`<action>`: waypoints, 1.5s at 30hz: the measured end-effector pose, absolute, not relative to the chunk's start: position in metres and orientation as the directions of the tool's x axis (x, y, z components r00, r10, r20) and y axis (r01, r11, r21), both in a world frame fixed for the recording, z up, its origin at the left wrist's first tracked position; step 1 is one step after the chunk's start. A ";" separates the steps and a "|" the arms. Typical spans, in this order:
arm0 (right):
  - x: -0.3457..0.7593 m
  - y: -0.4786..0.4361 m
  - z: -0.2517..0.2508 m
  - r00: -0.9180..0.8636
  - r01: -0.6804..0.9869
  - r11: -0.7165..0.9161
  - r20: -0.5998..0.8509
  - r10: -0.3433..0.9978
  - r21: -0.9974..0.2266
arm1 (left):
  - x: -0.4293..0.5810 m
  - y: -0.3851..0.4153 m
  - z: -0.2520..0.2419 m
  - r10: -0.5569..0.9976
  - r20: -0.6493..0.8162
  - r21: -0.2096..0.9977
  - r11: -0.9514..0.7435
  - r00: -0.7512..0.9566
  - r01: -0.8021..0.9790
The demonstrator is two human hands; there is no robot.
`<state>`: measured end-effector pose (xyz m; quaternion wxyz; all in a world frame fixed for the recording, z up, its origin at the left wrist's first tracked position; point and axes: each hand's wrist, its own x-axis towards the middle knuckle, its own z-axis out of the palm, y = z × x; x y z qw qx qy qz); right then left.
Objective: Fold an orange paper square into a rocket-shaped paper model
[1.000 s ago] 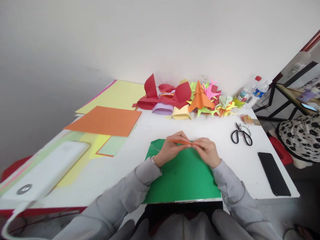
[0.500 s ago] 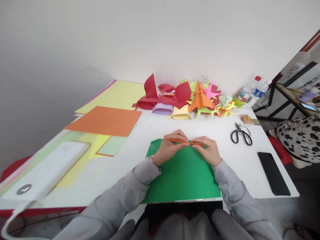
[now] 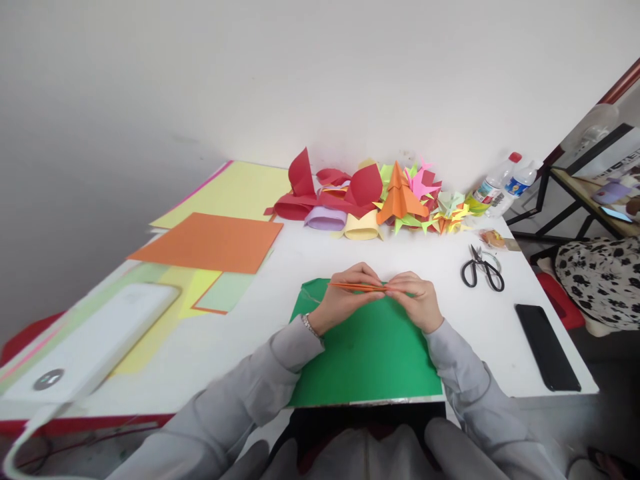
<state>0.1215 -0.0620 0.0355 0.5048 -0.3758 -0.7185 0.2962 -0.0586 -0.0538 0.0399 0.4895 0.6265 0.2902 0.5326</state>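
A thin folded orange paper is seen nearly edge-on above the far part of a green sheet. My left hand pinches its left and middle part between thumb and fingers. At its right end, my right hand also grips it, with thumb and fingertips together. The fingertips of both hands almost meet. Part of the paper is hidden behind the fingers of my right hand.
Folded paper pieces, among them an orange plane and red shapes, stand by the wall. Orange sheet and white device lie left; scissors, phone and bottles are right.
My left hand has shifted slightly right, closer to my right hand. More of the orange paper's middle shows between the fingers now.
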 end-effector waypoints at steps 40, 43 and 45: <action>0.114 -0.063 0.034 -0.148 0.104 0.059 0.043 0.988 -0.993 | -0.051 -0.054 0.034 0.976 0.137 0.967 -0.096 0.167 -0.237; 0.116 -0.061 0.030 -0.075 0.132 0.024 0.014 0.997 -0.991 | -0.050 -0.054 0.036 0.980 0.068 0.954 -0.008 0.189 -0.300; 0.117 -0.059 0.028 -0.034 0.115 -0.005 -0.009 0.999 -0.993 | -0.049 -0.053 0.037 0.980 0.037 0.947 0.029 0.197 -0.321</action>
